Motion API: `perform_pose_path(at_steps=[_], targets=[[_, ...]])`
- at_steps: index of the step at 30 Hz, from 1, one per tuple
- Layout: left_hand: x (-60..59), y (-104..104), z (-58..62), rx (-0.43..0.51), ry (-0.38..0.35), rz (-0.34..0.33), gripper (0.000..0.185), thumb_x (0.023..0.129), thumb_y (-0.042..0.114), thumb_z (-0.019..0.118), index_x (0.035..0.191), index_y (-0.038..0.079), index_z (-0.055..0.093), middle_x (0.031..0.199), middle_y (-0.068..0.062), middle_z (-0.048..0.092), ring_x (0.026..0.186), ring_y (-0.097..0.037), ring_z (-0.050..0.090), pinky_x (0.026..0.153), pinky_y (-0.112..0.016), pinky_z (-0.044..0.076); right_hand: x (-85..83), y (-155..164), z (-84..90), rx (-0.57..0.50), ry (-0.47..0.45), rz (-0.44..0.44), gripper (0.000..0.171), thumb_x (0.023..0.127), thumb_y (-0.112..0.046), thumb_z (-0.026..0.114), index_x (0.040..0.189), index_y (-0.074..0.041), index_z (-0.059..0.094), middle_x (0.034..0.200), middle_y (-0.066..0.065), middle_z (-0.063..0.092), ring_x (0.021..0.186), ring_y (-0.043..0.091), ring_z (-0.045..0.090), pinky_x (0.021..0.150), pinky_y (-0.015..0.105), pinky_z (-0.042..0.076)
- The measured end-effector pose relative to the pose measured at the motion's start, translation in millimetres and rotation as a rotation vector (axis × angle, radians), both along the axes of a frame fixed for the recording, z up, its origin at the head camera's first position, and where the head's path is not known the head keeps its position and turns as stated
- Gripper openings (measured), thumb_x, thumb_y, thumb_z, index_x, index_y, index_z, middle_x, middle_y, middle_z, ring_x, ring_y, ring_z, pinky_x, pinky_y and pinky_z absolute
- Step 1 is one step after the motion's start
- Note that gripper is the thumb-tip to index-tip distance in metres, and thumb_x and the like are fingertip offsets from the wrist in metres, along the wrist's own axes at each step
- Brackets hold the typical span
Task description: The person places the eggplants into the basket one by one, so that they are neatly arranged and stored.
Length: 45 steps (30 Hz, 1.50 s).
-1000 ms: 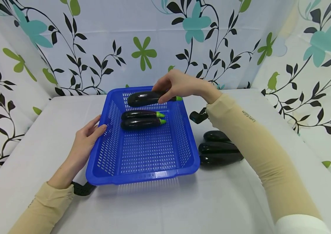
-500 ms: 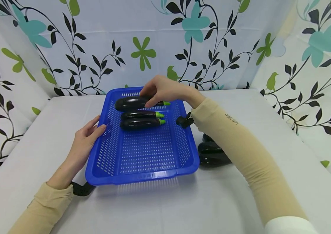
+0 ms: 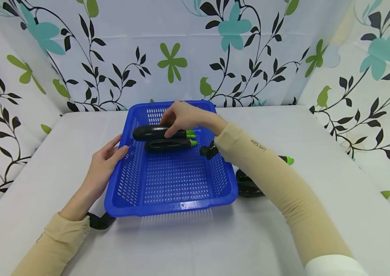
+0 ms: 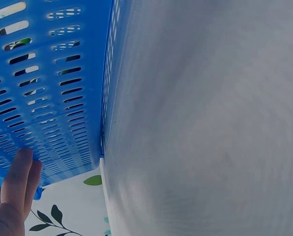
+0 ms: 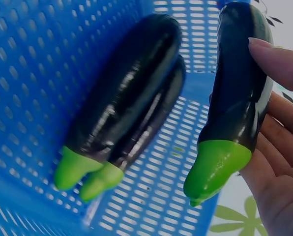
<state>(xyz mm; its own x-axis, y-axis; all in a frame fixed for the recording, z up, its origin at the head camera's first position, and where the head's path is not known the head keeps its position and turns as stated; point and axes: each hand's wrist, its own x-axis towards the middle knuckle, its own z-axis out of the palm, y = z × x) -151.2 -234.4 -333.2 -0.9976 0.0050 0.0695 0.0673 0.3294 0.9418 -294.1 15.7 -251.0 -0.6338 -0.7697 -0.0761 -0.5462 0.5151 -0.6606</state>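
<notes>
My right hand (image 3: 186, 118) pinches a dark eggplant (image 3: 148, 133) with a bright green cap between thumb and fingers, inside the back of the blue basket (image 3: 177, 208). In the right wrist view this eggplant (image 5: 235, 93) hangs apart from two other eggplants (image 5: 124, 93) lying side by side on the basket floor. From the head view, one of those eggplants (image 3: 167, 145) shows below the held one, and the other is mostly hidden. My left hand (image 3: 103, 165) grips the basket's left side, thumb over the rim and fingers (image 4: 17, 182) against the outer wall.
Right of the basket, several more eggplants (image 3: 248, 188) lie on the white table (image 3: 181, 245), partly hidden by my right sleeve (image 3: 284, 184). A patterned curtain (image 3: 181, 30) hangs behind the table. Black wrist cameras (image 3: 101, 221) sit below both hands.
My right hand has brought the eggplant left and down, from above the basket's back right to close over the ones inside. The left hand keeps its hold on the basket.
</notes>
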Motion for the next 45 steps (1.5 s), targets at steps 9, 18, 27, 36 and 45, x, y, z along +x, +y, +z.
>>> perform_pose_path(at_steps=[9,18,27,36,45], targets=[[-2.6,3.0,1.2,-0.019,0.007,-0.005,0.073,0.103,0.044,0.051,0.160,0.009,0.021,0.143,-0.030,0.050,0.087,0.008,0.066,0.074,-0.016,0.056,0.8,-0.3,-18.1,0.044,-0.003,-0.005,0.038,0.084,-0.016,0.081,0.119,-0.007,0.071,0.113,0.003,0.072,0.102,0.013,0.066,0.094,0.027,0.052],[-3.8,3.3,2.5,-0.024,0.008,-0.002,0.074,0.103,0.044,0.051,0.160,0.009,0.021,0.144,-0.029,0.050,0.086,0.009,0.065,0.074,-0.015,0.056,-0.8,3.0,-29.5,0.028,-0.057,0.008,0.041,0.082,-0.018,0.083,0.119,-0.005,0.070,0.111,0.005,0.073,0.100,0.015,0.068,0.092,0.028,0.053],[-3.6,2.9,2.6,-0.019,-0.009,-0.002,0.073,0.103,0.044,0.051,0.160,0.011,0.020,0.145,-0.029,0.049,0.087,0.009,0.065,0.074,-0.015,0.056,-0.3,6.4,-39.7,0.084,-0.129,0.048,0.043,0.083,-0.017,0.082,0.122,-0.003,0.069,0.113,0.005,0.073,0.103,0.015,0.067,0.094,0.029,0.053],[-3.1,2.1,1.0,-0.023,-0.005,0.005,0.073,0.103,0.045,0.051,0.160,0.011,0.021,0.143,-0.029,0.050,0.086,0.009,0.065,0.074,-0.014,0.056,-1.8,6.3,-47.0,0.074,-0.208,0.006,0.045,0.085,-0.016,0.080,0.127,-0.004,0.067,0.117,0.005,0.071,0.108,0.016,0.065,0.099,0.031,0.051],[-1.9,-0.5,-0.1,-0.011,-0.004,0.004,0.073,0.103,0.044,0.051,0.160,0.012,0.020,0.142,-0.030,0.049,0.087,0.008,0.065,0.073,-0.015,0.056,-4.1,4.2,-52.1,0.113,-0.198,0.002,0.045,0.085,-0.015,0.080,0.127,-0.004,0.067,0.123,0.006,0.069,0.112,0.017,0.063,0.099,0.032,0.051]])
